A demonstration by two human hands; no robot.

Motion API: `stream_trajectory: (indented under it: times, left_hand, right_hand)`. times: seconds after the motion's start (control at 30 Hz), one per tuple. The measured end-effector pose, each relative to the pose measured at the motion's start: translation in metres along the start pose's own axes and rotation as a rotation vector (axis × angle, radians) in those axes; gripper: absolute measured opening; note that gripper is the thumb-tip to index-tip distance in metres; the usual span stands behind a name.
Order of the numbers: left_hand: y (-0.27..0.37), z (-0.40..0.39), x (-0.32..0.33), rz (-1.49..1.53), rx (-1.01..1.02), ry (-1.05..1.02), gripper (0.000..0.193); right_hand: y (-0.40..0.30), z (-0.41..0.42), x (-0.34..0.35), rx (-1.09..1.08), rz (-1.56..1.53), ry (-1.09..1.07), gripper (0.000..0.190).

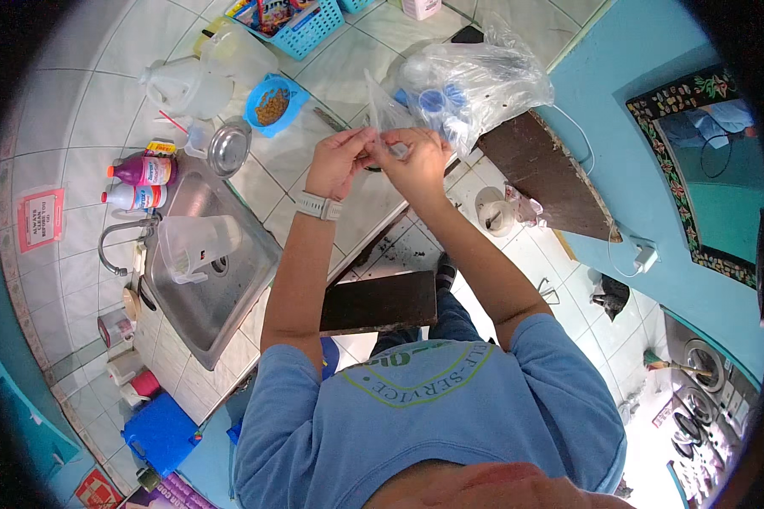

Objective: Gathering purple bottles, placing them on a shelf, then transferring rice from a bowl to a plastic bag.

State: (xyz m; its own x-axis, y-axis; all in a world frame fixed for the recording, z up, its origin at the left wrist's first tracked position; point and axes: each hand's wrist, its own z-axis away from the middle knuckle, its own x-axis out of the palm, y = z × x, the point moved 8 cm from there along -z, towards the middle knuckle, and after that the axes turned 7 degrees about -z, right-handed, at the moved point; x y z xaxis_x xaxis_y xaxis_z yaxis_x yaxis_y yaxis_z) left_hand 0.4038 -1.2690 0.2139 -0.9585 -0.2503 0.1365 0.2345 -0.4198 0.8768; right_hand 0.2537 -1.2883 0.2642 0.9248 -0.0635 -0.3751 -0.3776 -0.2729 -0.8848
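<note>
My left hand (pixel 339 164), with a pale watch (pixel 318 206) on its wrist, meets my right hand (pixel 414 159) over the tiled counter. Between the fingertips of both hands is clear thin plastic (pixel 383 105), pinched and standing up in a point. Just beyond it lies a large transparent plastic bag (pixel 503 70) with blue-and-clear plastic items (pixel 434 100) inside. Whether the pinched plastic belongs to that bag, I cannot tell. A dark, thin thing shows partly under my fingers, too hidden to name.
To the left are a blue bowl of brown kibble (pixel 272 107), a metal bowl (pixel 229 149), plastic jugs (pixel 188 86) and a steel sink (pixel 254 261) holding a clear pitcher (pixel 197 245). A dark open cabinet door (pixel 382 302) stands before my legs. A cat (pixel 611 296) lies on the floor.
</note>
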Motion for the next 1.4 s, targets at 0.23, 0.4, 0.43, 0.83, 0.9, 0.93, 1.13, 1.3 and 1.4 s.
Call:
stream_trajectory:
  times: [0.23, 0.4, 0.43, 0.83, 0.9, 0.93, 1.13, 1.3, 1.4]
  left_hand:
    - [-0.014, -0.001, 0.023, -0.04, -0.006, -0.052, 0.016]
    - [-0.021, 0.0, 0.027, -0.052, 0.022, -0.05, 0.016]
    - [-0.019, 0.002, 0.025, -0.088, 0.068, -0.024, 0.015]
    - [0.027, 0.043, 0.026, -0.85, 0.791, 0.49, 0.01]
    - [0.03, 0.049, 0.021, -0.899, 0.829, 0.556, 0.011]
    - [0.032, 0.052, 0.011, -0.89, 0.832, 0.593, 0.011]
    - [0.036, 0.06, -0.007, -0.819, 0.742, 0.6, 0.011]
    - [0.037, 0.068, 0.0, -0.845, 0.754, 0.568, 0.01]
    - [0.038, 0.071, 0.007, -0.869, 0.758, 0.517, 0.009]
  right_hand:
    - [0.064, 0.01, 0.009, 0.454, -0.492, -0.17, 0.029]
    - [0.076, 0.017, 0.012, 0.496, -0.633, -0.174, 0.028]
    - [0.072, 0.018, 0.011, 0.498, -0.635, -0.176, 0.028]
    - [0.015, 0.023, -0.024, -0.13, -0.034, 0.174, 0.016]
    - [0.04, 0.013, -0.038, -0.023, 0.082, 0.243, 0.013]
    - [0.051, 0.007, -0.044, 0.065, 0.042, 0.214, 0.011]
    - [0.04, 0.005, -0.067, 0.028, 0.074, 0.269, 0.011]
    - [0.029, 0.012, -0.069, -0.01, 0.123, 0.257, 0.012]
    - [0.024, 0.017, -0.069, -0.044, 0.138, 0.261, 0.012]
